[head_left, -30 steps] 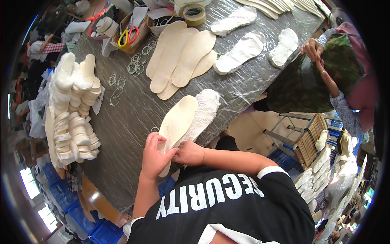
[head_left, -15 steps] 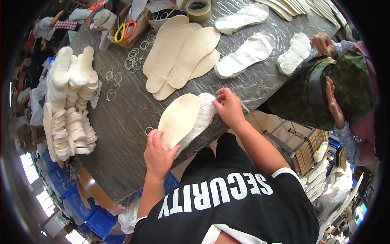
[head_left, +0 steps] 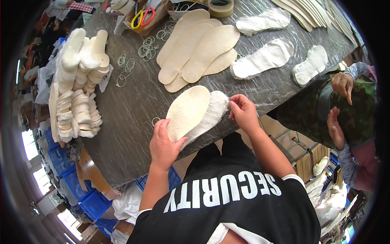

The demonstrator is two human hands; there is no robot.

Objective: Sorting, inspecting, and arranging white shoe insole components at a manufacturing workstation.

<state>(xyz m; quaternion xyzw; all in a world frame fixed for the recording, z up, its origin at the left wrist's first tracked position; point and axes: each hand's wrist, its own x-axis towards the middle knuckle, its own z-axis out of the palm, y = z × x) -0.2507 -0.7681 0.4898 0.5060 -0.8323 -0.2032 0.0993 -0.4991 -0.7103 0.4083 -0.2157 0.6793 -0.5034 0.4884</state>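
at the left of the counter (head_left: 118, 142) stands a stack of pale insoles (head_left: 82, 106), well apart from both hands. right of it, on the far side, lie loose pale loops (head_left: 148, 50). next comes the left grip (head_left: 163, 144), closed round the near left end of a cream insole (head_left: 189, 114), thumb toward the near side and fingers along the left edge. the cream insole's long axis slants from that end away to the far right, so most of its length lies beyond the left grip and points out over the counter. beyond its far end, near but apart, a fan of cream insoles (head_left: 197, 53) lies flat.

just right of the held piece and partly under it is a white fluffy insole (head_left: 214, 112), its long axis running nearly the same way. its far right end comes to the right grip (head_left: 245, 114), whose thumb and fingertips are drawn together at that edge; whether they pinch the fluff or only touch it, i cannot tell. so the left hand is nearer the near ends, the right hand nearer the white one's far end. farther right lie more white insoles (head_left: 264, 58), then a co-worker's hands (head_left: 342, 86).
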